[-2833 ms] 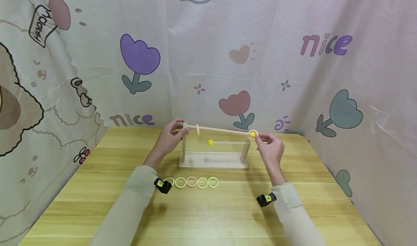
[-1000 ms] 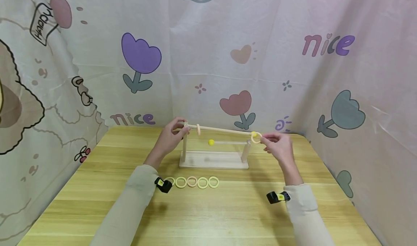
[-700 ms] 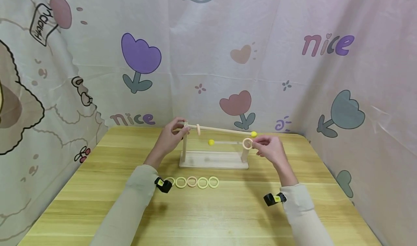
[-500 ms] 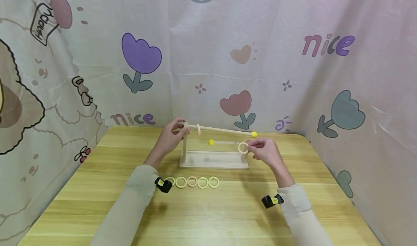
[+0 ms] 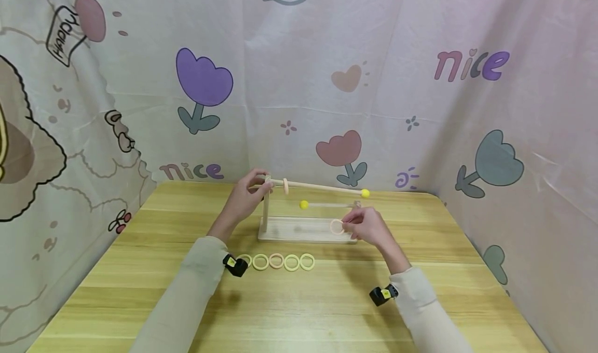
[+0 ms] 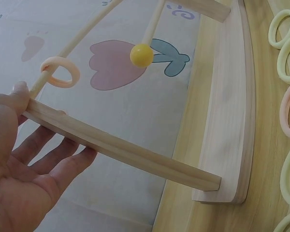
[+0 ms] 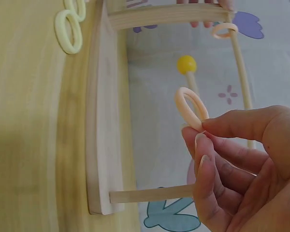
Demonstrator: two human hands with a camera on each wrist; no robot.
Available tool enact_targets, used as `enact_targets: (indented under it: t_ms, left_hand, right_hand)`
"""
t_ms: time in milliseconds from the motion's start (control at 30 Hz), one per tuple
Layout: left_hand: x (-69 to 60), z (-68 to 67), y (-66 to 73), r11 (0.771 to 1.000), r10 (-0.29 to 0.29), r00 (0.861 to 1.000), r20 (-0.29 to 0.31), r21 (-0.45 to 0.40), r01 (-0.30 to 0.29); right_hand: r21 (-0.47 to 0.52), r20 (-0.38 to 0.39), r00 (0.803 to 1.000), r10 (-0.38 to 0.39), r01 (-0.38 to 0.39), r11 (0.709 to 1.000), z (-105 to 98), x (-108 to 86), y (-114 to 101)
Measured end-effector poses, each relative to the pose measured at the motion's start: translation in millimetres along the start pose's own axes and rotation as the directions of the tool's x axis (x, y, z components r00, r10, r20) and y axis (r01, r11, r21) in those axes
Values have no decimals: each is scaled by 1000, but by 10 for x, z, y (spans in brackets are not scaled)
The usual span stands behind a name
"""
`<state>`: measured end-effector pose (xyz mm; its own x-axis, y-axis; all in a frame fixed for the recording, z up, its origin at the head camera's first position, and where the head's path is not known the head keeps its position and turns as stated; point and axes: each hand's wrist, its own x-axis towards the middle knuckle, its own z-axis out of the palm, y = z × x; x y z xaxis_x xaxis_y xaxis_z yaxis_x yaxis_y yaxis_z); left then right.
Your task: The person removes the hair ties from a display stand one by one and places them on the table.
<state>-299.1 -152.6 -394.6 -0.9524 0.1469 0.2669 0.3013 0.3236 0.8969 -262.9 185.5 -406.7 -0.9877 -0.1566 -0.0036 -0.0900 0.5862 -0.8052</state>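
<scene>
My left hand [image 5: 243, 197] holds the top of the left post [image 6: 125, 147] of a wooden stand [image 5: 299, 231], thumb on one side and fingers behind. From that post a long rod [image 5: 322, 187] runs right to a yellow ball [image 5: 366, 193] at its free end. A peach ring [image 6: 58, 83] hangs on this rod near the left post. The lower rod comes from the right post and ends in another yellow ball [image 7: 186, 64]. Between thumb and forefinger, my right hand [image 5: 371, 226] pinches a second peach ring [image 7: 182, 108], off the rods and before the stand's right end.
Several yellowish rings and a pink ring [image 5: 276, 268] lie in a row on the wooden table [image 5: 299, 311], in front of the stand; the left wrist camera partly covers the leftmost. A patterned cloth [image 5: 280, 72] hangs behind the table.
My right hand has brought its peach ring from the upper rod's ball end down and left, past the right post, to before the base. The left hand keeps its hold on the post.
</scene>
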Motion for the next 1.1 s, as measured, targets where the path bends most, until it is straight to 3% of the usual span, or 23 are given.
enact_targets:
  t_ms: [667,1100]
  left_hand:
    - [-19,-5,21,1000,7,1000,12,2,-7]
    - [-2,-1,5,1000,7,1000,7,10,-7]
  right_hand:
    - [-100,78,997,5,3,995,276,1,110]
    - [-113,163,986,15,4,994,418,-8,174]
